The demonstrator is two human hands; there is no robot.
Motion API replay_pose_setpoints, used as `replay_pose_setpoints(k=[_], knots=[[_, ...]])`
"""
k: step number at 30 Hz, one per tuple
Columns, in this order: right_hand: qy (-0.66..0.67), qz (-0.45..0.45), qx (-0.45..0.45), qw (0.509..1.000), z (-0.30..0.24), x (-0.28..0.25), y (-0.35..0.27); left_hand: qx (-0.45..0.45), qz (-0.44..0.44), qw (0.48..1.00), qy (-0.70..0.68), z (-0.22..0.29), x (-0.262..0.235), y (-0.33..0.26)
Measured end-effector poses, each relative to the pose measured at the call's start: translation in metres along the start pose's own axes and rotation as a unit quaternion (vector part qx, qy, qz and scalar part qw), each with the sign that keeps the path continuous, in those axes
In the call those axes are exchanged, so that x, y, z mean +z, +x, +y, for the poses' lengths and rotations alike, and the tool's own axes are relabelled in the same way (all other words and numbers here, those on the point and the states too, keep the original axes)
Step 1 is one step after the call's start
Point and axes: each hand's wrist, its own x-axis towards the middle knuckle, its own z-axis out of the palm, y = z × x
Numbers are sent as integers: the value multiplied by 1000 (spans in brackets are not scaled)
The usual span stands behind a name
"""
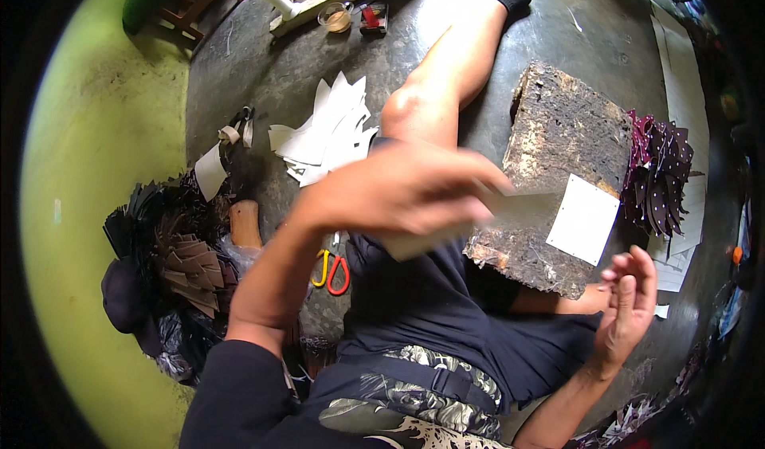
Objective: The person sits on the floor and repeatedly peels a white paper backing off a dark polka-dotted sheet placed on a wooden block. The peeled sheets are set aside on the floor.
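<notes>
My left hand (pixel 398 190) is smeared by motion as it reaches across above my lap. Its fingers are closed on a flat pale piece (pixel 414 246), blurred at its edges; a greyish streak beyond the fingertips is too smeared to make out. A white four-sided sheet (pixel 584 219) with small dark dots near its edges lies on a rough, dark-stained board (pixel 570 138). Just off the board's near right corner is my right hand (pixel 628 309), raised with loosely bent fingers and holding nothing.
White pointed cut pieces (pixel 327 126) are piled on the floor beside my knee. Scissors (pixel 331 270) with yellow and red handles lie left of my lap. Dotted maroon and brown pieces (pixel 661 170) sit right of the board. Dark bundles (pixel 183 266) stand against the green wall (pixel 72 210).
</notes>
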Motion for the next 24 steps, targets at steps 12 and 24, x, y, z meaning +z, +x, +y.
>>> replay_pose_setpoints(k=[12, 24], knots=[[-14, -10, 123, 992, 6, 33, 25, 4, -102, 969, 224, 5, 108, 112], [100, -3, 170, 980, 33, 10, 47, 61, 136, 967, 207, -14, 174, 144]])
